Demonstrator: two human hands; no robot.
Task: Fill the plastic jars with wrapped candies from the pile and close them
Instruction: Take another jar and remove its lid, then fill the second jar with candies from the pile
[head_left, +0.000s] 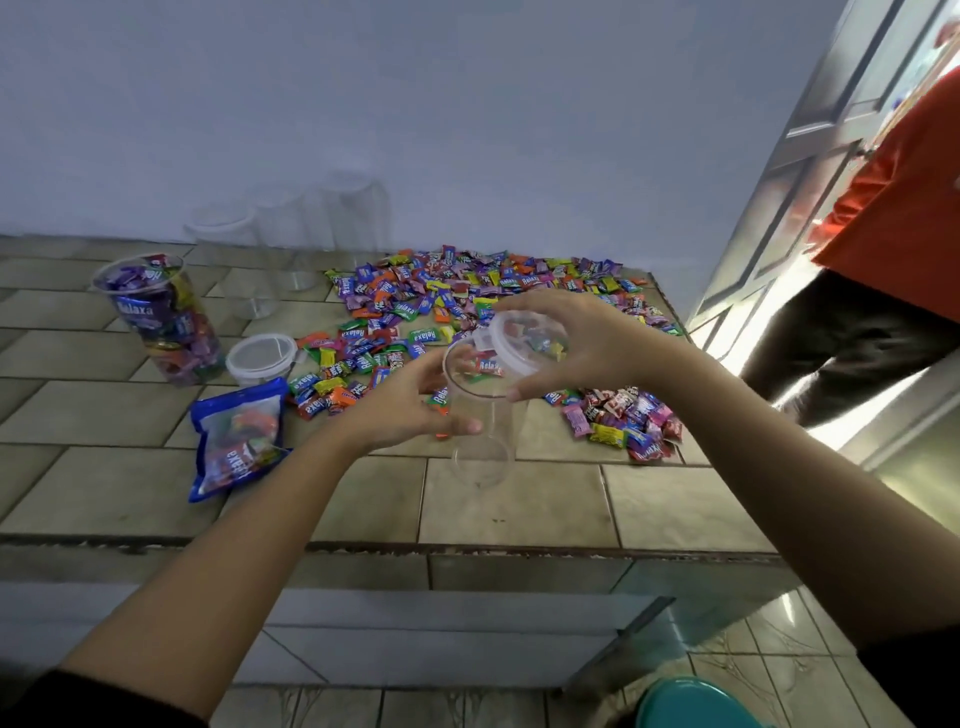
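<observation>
Fingers of the left hand curl round an empty jar at the counter's front. The right hand grips its lid, tilted off the mouth. One full jar stands unlidded beside a spare lid. More clear jars and a large candy pile remain, so most of the task is left.

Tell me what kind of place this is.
Likely a home or small shop's work ledge, not a factory: a tiled counter against a plain painted wall, a panelled door beside it, and wrapped candies piled loose by clear jars.
</observation>
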